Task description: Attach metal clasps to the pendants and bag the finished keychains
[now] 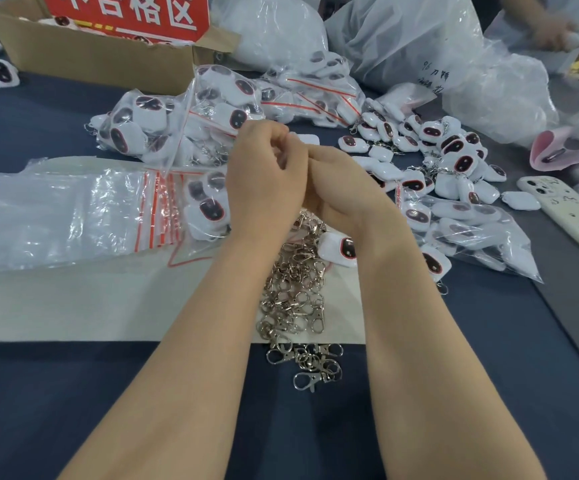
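Both forearms reach forward from the bottom edge and converge over the middle of the dark blue table (73,403). The left hand (264,174) and the right hand (340,192) are pressed together side by side. The left is raised a little higher, with its knuckles up and its fingers curled inward toward the right. The right hand's fingers are tucked under and against the left palm. Whatever they pinch is hidden between them, so I cannot tell what they hold. A small white rounded edge (308,138) shows just past the fingertips, but whether it is held or lying on the table is unclear.

The heap of silver metal swivel clasps (295,296) lies directly below the hands, between the two forearms. Most of it is on a pale cream mat (108,303), with some spilling over the mat's near edge onto the table. One white rounded pendant with a dark, red-rimmed oval face (338,249) rests on top of the heap, just beside the right wrist.

A loose pile of white pendants (437,150) lies beyond and to the right of the hands. Clear zip bags filled with pendants (177,123) lie just behind the left hand, and another filled bag (471,233) is beside the right forearm. A stack of empty clear zip bags with red seal strips (56,213) lies on the mat to the left.
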A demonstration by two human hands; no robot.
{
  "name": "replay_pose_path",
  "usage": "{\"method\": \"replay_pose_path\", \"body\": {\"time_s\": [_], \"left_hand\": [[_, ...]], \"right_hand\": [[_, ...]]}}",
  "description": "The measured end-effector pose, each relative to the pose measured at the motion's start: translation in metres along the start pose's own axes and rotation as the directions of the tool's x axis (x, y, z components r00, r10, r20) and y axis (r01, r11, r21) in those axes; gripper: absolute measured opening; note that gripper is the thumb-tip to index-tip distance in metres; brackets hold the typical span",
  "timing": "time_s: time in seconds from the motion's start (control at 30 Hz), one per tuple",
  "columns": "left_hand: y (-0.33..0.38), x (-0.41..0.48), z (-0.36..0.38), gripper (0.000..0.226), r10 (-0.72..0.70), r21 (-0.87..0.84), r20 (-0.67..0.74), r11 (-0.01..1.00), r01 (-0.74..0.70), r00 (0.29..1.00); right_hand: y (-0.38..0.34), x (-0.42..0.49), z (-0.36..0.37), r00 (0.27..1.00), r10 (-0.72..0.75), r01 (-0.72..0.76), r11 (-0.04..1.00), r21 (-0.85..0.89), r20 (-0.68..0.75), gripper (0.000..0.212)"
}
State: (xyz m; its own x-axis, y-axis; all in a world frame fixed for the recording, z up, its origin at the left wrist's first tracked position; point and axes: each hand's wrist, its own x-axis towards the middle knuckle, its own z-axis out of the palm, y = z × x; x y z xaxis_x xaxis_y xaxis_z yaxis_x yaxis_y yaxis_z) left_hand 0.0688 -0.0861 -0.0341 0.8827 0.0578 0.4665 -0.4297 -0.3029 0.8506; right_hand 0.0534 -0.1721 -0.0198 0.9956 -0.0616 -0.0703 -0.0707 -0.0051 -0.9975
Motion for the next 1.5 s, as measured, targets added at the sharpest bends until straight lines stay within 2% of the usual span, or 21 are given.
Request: {"method": "replay_pose_path", "body": {"time_s": [0.07,0.13,0.2,0.27,0.33,0.37,0.43,0.47,0.53,0.6,0.73,0.83,0.87,0.93,1.0,1.03,1.07,1.1,1.17,1.3,1.5], "left_hand": [[0.0,0.002,-0.001,0.014,0.031,0.056,0.002,0.998,-0.031,1.0],[0.001,0.003,0.002,0.02,0.032,0.151,0.034,0.988,-0.037,0.999],[0.001,0.005,0.005,0.025,-0.003,0.237,0.067,0.971,-0.013,0.998],[-0.002,0.007,0.005,0.028,-0.037,0.259,0.092,0.966,0.012,0.995],[-0.007,0.007,0.005,0.033,-0.06,0.265,0.149,0.964,0.018,0.987],[-0.009,0.006,0.006,0.037,-0.069,0.283,0.194,0.959,0.012,0.979],[-0.014,0.0,0.009,0.038,-0.079,0.363,0.276,0.931,-0.028,0.958],[-0.018,-0.003,0.011,0.035,-0.081,0.411,0.304,0.91,-0.054,0.949],[-0.024,-0.009,0.014,0.028,-0.061,0.475,0.332,0.873,-0.111,0.941],[-0.026,-0.012,0.015,0.023,-0.025,0.485,0.327,0.863,-0.145,0.945],[-0.028,-0.013,0.016,0.019,-0.006,0.476,0.311,0.866,-0.151,0.95],[-0.029,-0.013,0.016,0.021,-0.005,0.475,0.31,0.867,-0.15,0.951],[-0.03,-0.013,0.016,0.022,-0.007,0.476,0.31,0.867,-0.149,0.951],[-0.03,-0.013,0.017,0.024,-0.015,0.479,0.307,0.867,-0.141,0.952],[-0.029,-0.013,0.017,0.025,-0.019,0.486,0.304,0.863,-0.138,0.953],[-0.029,-0.013,0.017,0.026,-0.019,0.49,0.305,0.86,-0.14,0.952],[-0.029,-0.013,0.017,0.026,-0.019,0.493,0.308,0.858,-0.143,0.951],[-0.029,-0.013,0.017,0.027,-0.02,0.495,0.312,0.857,-0.145,0.95],[-0.029,-0.013,0.017,0.026,-0.019,0.499,0.314,0.854,-0.148,0.949],[-0.029,-0.012,0.018,0.026,-0.01,0.494,0.31,0.856,-0.152,0.951],[-0.031,-0.012,0.018,0.032,0.014,0.501,0.306,0.848,-0.174,0.952]], "right_hand": [[0.004,0.0,-0.003,0.997,0.018,-0.018,1.0,0.001,0.077,0.024],[0.006,0.0,-0.003,0.999,-0.018,0.029,0.964,-0.264,0.043,0.027],[0.006,-0.001,-0.002,0.997,-0.075,0.061,0.833,-0.55,-0.002,0.028],[0.006,-0.001,-0.004,0.998,-0.063,0.037,0.851,-0.524,-0.032,0.026],[0.009,0.002,-0.011,0.979,-0.086,0.001,0.91,-0.415,-0.186,0.02],[0.01,0.006,-0.017,0.939,-0.132,-0.029,0.89,-0.456,-0.318,0.02],[0.017,0.011,-0.028,0.833,-0.246,-0.158,0.754,-0.638,-0.496,0.031],[0.021,0.011,-0.031,0.828,-0.253,-0.235,0.655,-0.718,-0.501,0.04],[0.031,0.01,-0.033,0.873,-0.184,-0.31,0.505,-0.805,-0.452,0.052],[0.037,0.011,-0.033,0.876,-0.164,-0.331,0.48,-0.812,-0.454,0.054],[0.038,0.014,-0.038,0.821,-0.23,-0.383,0.457,-0.803,-0.522,0.046],[0.038,0.013,-0.039,0.777,-0.285,-0.371,0.514,-0.774,-0.562,0.034],[0.036,0.012,-0.038,0.753,-0.323,-0.324,0.576,-0.75,-0.574,0.028],[0.029,0.011,-0.035,0.686,-0.372,-0.127,0.785,-0.607,-0.625,0.018],[0.02,0.013,-0.031,0.665,-0.259,0.081,0.957,-0.277,-0.701,0.025],[0.016,0.014,-0.028,0.712,-0.155,0.172,0.984,-0.044,-0.685,0.022],[0.015,0.016,-0.024,0.774,-0.071,0.229,0.958,0.174,-0.629,0.019],[0.016,0.017,-0.021,0.825,-0.027,0.233,0.926,0.296,-0.565,0.017],[0.022,0.018,-0.017,0.875,0.006,0.141,0.953,0.268,-0.484,0.019],[0.029,0.017,-0.019,0.898,0.056,0.042,0.976,0.212,-0.436,0.01],[0.032,0.014,-0.018,0.93,-0.047,0.111,0.982,0.156,-0.365,0.003]]}}
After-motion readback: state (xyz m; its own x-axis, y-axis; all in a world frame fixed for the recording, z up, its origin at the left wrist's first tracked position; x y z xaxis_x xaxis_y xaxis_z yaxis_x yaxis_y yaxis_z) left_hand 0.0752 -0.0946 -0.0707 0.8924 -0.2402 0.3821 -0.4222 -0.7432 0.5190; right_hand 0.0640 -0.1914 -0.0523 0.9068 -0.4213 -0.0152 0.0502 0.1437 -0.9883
